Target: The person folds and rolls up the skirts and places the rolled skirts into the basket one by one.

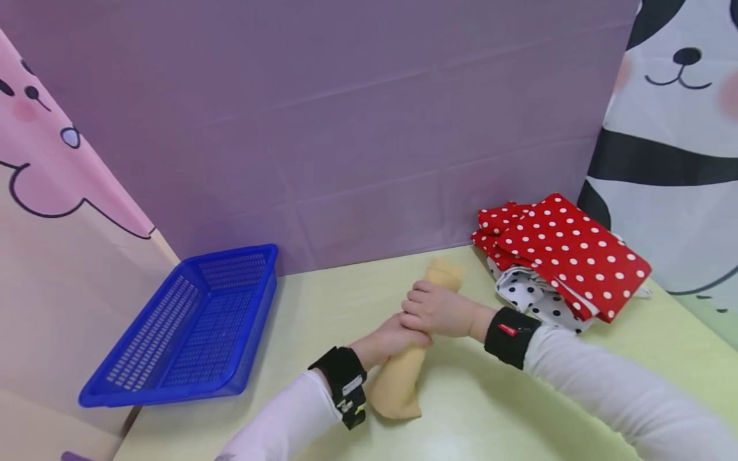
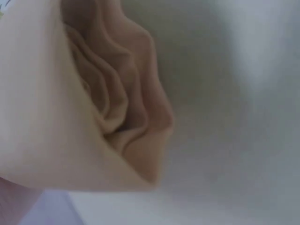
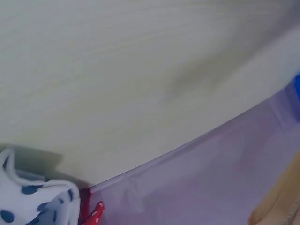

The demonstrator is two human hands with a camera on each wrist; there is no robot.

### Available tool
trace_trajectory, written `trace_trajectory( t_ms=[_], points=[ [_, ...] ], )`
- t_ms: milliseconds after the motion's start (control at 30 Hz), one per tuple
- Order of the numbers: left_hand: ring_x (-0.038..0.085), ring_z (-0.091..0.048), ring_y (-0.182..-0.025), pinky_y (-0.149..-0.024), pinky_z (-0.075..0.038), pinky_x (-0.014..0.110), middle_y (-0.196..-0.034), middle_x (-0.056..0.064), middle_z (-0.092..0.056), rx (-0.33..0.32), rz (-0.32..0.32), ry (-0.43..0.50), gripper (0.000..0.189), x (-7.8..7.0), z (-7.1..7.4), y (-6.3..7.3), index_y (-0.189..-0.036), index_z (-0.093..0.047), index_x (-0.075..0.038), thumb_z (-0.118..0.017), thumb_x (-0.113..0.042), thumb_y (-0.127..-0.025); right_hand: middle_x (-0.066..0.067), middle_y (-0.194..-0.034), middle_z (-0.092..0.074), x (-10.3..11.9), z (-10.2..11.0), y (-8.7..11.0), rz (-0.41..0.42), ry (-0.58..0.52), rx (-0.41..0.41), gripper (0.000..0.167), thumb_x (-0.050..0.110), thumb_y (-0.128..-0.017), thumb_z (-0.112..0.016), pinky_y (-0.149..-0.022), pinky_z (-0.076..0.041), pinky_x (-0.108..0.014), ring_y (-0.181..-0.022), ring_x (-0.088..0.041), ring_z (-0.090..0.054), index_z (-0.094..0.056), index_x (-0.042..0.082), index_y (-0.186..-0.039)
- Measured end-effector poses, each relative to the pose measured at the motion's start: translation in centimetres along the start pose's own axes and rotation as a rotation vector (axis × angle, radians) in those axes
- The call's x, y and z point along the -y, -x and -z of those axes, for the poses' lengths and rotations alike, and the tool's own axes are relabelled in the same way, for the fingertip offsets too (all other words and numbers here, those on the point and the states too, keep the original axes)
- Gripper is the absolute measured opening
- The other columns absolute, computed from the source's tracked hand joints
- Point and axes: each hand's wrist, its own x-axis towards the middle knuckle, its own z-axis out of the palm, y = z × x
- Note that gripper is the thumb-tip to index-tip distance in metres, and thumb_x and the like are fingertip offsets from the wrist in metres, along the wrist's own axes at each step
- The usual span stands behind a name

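Both hands grip a rolled tan cloth (image 1: 398, 384), which stands at a slant over the table in the head view. My left hand (image 1: 394, 338) wraps around its middle. Just above, my right hand (image 1: 439, 309) holds the upper part, its fingers curled over the cloth and close against the left hand. In the left wrist view the lower end of the cloth (image 2: 140, 159) shows wavy layers rolled inside one another. Part of the tan cloth (image 3: 276, 201) also enters the lower right corner of the right wrist view.
A blue plastic basket (image 1: 256, 333) stands at the left of the pale yellow table (image 1: 478, 410). Folded red cloth with white dots (image 1: 582, 250) lies over white cloth with black dots (image 1: 521, 291) at the back right. A purple curtain (image 1: 357, 128) hangs along the far edge.
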Motion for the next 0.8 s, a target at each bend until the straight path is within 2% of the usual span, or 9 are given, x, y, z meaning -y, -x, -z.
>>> trace_trajectory(
  t_ms=[100, 200, 267, 367, 467, 533, 567, 700, 800],
  points=[
    [0.008, -0.057, -0.069, -0.065, -0.049, 0.02, -0.085, 0.0, -0.06, -0.016, -0.015, -0.001, 0.035, -0.9, 1.7, 0.2, -0.107, -0.058, 0.008, -0.063, 0.0, -0.073, 0.0, -0.093, -0.06, -0.3, 0.2, -1.0, -0.113, -0.035, -0.012, 0.017, 0.009, -0.078, -0.057, -0.093, -0.041, -0.035, -0.092, -0.02, -0.056, -0.059, 0.018, -0.093],
    [0.01, -0.058, -0.072, -0.068, -0.05, 0.022, -0.089, 0.004, -0.061, -0.082, -0.023, -0.01, 0.04, -2.4, 4.3, 0.6, -0.113, -0.055, 0.009, -0.063, 0.0, -0.075, -0.008, -0.11, -0.061, -0.6, 0.7, -2.4, -0.242, -0.078, -0.098, 0.03, 0.005, -0.074, -0.067, -0.1, -0.039, -0.04, -0.106, -0.025, -0.056, -0.062, 0.016, -0.102],
    [0.012, -0.058, -0.074, -0.069, -0.05, 0.025, -0.091, 0.006, -0.061, -0.161, -0.016, -0.036, 0.041, -3.7, 6.5, 1.3, -0.114, -0.054, 0.007, -0.063, -0.003, -0.076, -0.014, -0.115, -0.058, -0.6, 1.0, -3.5, -0.343, -0.117, -0.201, 0.037, 0.003, -0.071, -0.07, -0.097, -0.041, -0.044, -0.108, -0.029, -0.054, -0.063, 0.013, -0.106],
    [0.014, -0.059, -0.073, -0.068, -0.051, 0.029, -0.088, 0.007, -0.06, -0.309, -0.013, -0.072, 0.04, -5.9, 10.3, 2.6, -0.113, -0.052, 0.006, -0.064, -0.007, -0.077, -0.019, -0.113, -0.055, -0.1, 0.8, -5.5, -0.533, -0.228, -0.362, 0.038, -0.001, -0.068, -0.066, -0.088, -0.044, -0.045, -0.102, -0.032, -0.054, -0.06, 0.006, -0.105],
    [0.013, -0.059, -0.071, -0.069, -0.052, 0.029, -0.086, 0.005, -0.058, -0.44, -0.033, -0.133, 0.042, -7.9, 14.5, 4.1, -0.115, -0.049, 0.007, -0.064, -0.007, -0.078, -0.02, -0.109, -0.053, 1.3, 0.5, -7.6, -0.74, -0.408, -0.428, 0.037, 0.0, -0.068, -0.063, -0.083, -0.046, -0.044, -0.096, -0.031, -0.054, -0.057, 0.001, -0.105],
    [0.011, -0.059, -0.069, -0.068, -0.052, 0.029, -0.087, 0.005, -0.057, -0.512, -0.038, -0.2, 0.043, -9.0, 17.1, 5.4, -0.116, -0.048, 0.008, -0.064, -0.008, -0.079, -0.018, -0.108, -0.055, 2.7, 0.3, -9.3, -0.863, -0.575, -0.375, 0.038, 0.002, -0.072, -0.065, -0.082, -0.048, -0.04, -0.094, -0.028, -0.056, -0.056, 0.0, -0.109],
    [0.01, -0.058, -0.068, -0.067, -0.052, 0.028, -0.088, 0.006, -0.057, -0.545, -0.036, -0.246, 0.044, -9.4, 18.3, 6.1, -0.117, -0.048, 0.007, -0.064, -0.009, -0.079, -0.017, -0.107, -0.056, 3.5, 0.3, -10.4, -0.918, -0.674, -0.319, 0.04, 0.004, -0.075, -0.065, -0.081, -0.049, -0.038, -0.093, -0.026, -0.057, -0.055, 0.0, -0.113],
    [0.014, -0.059, -0.069, -0.065, -0.05, 0.028, -0.096, 0.015, -0.058, -0.665, 0.001, -0.479, 0.047, -10.3, 22.2, 8.9, -0.118, -0.047, 0.007, -0.065, -0.015, -0.081, -0.008, -0.094, -0.063, 6.8, 0.4, -15.4, -1.089, -1.15, -0.018, 0.057, 0.018, -0.085, -0.067, -0.072, -0.05, -0.026, -0.08, -0.015, -0.06, -0.041, 0.003, -0.134],
    [0.02, -0.058, -0.073, -0.065, -0.048, 0.029, -0.099, 0.02, -0.057, -0.738, 0.022, -0.617, 0.049, -10.1, 24.2, 10.7, -0.117, -0.047, 0.008, -0.065, -0.021, -0.081, -0.003, -0.079, -0.066, 9.3, 0.5, -19.7, -1.158, -1.455, 0.185, 0.079, 0.03, -0.086, -0.068, -0.064, -0.048, -0.021, -0.067, -0.011, -0.061, -0.024, 0.01, -0.148]
  ],
)
